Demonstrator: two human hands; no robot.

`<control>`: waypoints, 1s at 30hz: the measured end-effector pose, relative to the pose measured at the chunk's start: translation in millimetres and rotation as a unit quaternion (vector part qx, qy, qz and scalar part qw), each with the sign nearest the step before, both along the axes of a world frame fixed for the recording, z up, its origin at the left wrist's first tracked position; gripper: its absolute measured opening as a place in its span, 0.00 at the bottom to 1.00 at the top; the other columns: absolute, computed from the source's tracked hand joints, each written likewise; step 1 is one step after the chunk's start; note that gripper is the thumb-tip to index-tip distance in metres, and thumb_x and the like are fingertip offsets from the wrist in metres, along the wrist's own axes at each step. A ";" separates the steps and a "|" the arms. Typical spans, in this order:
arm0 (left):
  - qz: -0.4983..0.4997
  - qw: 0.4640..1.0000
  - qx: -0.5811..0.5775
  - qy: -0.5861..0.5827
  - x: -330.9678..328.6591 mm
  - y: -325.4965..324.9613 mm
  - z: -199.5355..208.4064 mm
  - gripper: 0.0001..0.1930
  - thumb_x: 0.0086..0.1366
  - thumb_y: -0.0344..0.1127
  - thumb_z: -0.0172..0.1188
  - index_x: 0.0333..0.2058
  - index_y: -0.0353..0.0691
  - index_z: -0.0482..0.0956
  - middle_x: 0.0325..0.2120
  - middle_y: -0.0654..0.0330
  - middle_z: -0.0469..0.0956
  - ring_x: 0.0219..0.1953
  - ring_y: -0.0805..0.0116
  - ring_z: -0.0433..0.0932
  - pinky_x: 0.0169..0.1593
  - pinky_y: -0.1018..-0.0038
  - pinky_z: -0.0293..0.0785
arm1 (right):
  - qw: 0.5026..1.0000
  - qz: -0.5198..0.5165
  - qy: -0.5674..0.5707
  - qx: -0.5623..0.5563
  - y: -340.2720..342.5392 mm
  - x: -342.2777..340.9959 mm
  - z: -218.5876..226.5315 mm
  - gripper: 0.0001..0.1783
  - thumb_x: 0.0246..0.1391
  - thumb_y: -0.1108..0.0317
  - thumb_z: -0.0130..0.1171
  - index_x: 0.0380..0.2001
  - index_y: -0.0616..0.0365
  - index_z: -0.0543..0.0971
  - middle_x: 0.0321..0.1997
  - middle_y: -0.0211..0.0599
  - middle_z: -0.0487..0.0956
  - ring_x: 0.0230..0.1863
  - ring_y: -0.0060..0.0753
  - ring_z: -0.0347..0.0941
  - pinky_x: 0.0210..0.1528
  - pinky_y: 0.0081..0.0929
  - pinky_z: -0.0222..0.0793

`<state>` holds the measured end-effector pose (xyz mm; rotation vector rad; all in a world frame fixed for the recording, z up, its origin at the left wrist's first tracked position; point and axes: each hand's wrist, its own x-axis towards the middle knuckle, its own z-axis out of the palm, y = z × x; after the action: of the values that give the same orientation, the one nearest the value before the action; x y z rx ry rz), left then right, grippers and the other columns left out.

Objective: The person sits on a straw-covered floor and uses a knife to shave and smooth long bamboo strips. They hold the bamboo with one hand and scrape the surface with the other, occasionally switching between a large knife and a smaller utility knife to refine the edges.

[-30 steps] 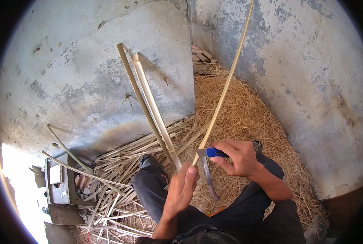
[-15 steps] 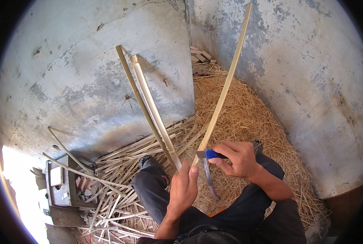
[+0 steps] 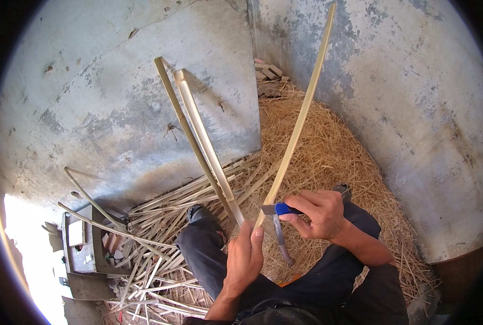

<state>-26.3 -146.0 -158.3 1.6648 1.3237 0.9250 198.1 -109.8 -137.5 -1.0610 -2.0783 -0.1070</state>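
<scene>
A long, pale bamboo strip [image 3: 301,116] slants from my left hand [image 3: 243,254] up toward the far right, bending slightly along its length. My left hand is closed round its near end, thumb on top. In my right hand [image 3: 320,214] is a blue-handled knife [image 3: 286,209], gripped between thumb and fingers. Its short, broad blade lies across the strip just above my left hand. Below the knife, a curved tool with a grey blade and brown handle [image 3: 283,246] lies on the shavings between my legs.
Two split bamboo lengths [image 3: 198,130] lean against the left wall [image 3: 106,81]. Cut strips [image 3: 165,216] litter the floor at left, beside a metal box [image 3: 81,244]. Curly shavings [image 3: 328,146] pile up ahead to the right wall [image 3: 414,108]; bricks [image 3: 268,71] sit in the corner.
Both hands have shifted very slightly, and the bamboo strip bows a little more. The knife blade stays on it near the left hand.
</scene>
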 end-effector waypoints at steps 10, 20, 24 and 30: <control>-0.005 1.000 -0.018 0.020 -12.5 -14.7 -12.5 0.12 0.81 0.37 0.50 0.40 0.33 0.72 0.22 0.40 0.74 0.28 0.33 0.77 0.32 0.51 0.69 | 0.984 -0.123 0.119 0.057 31.5 32.9 -4.6 0.17 0.65 0.52 0.67 0.40 0.57 0.85 0.27 0.35 0.84 0.22 0.37 0.80 0.25 0.31 0.73; -0.035 0.998 -0.052 -0.015 -18.7 -16.5 -4.4 0.15 0.82 0.40 0.46 0.41 0.33 0.72 0.24 0.42 0.76 0.29 0.37 0.79 0.36 0.53 0.72 | 0.995 0.029 0.094 -0.032 6.2 9.3 -10.2 0.16 0.65 0.54 0.67 0.40 0.57 0.83 0.27 0.36 0.80 0.22 0.38 0.78 0.25 0.33 0.72; -0.036 0.998 -0.036 -0.029 -13.3 -13.7 -6.4 0.14 0.82 0.39 0.46 0.44 0.32 0.72 0.25 0.42 0.76 0.30 0.37 0.79 0.36 0.55 0.72 | 0.998 0.054 0.038 -0.013 -1.2 -2.6 -11.3 0.15 0.61 0.55 0.70 0.40 0.55 0.84 0.26 0.31 0.78 0.19 0.33 0.76 0.22 0.32 0.69; -0.032 0.999 -0.023 -0.025 -3.8 -12.5 6.3 0.13 0.82 0.38 0.47 0.46 0.32 0.73 0.24 0.41 0.76 0.29 0.36 0.78 0.36 0.53 0.71 | 0.999 0.028 0.040 0.016 -3.2 -2.9 -9.4 0.15 0.60 0.54 0.71 0.39 0.54 0.85 0.22 0.29 0.77 0.17 0.30 0.74 0.19 0.30 0.67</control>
<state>-30.0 -158.5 -152.0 1.6288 1.2419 0.8881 195.2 -112.9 -146.9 -0.9703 -2.0267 -0.0694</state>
